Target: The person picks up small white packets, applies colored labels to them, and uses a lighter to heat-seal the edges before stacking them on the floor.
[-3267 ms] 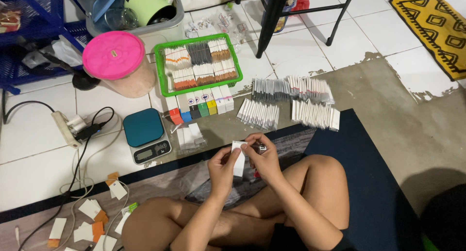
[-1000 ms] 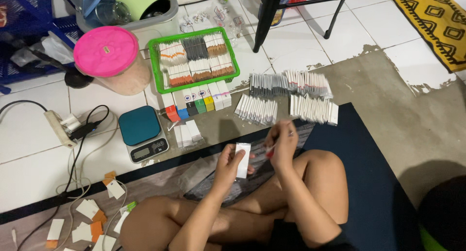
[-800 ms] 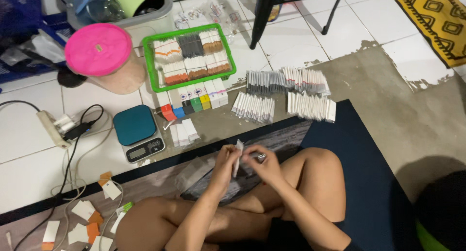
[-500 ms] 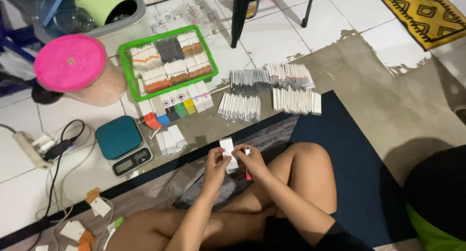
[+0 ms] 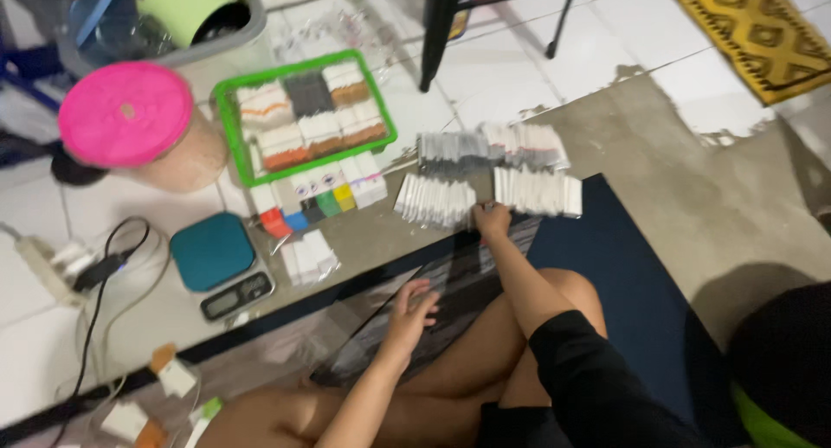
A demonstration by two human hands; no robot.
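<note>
Reaching right hand (image 5: 492, 219) touches packet rows (image 5: 485, 178); left hand (image 5: 411, 309) apart.

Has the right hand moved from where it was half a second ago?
Yes. The right hand has left the lap and reached forward to the white packet rows on the floor.

Dim indoor light, soft motion blur throughout, dark shadow at lower right, no glare
</note>
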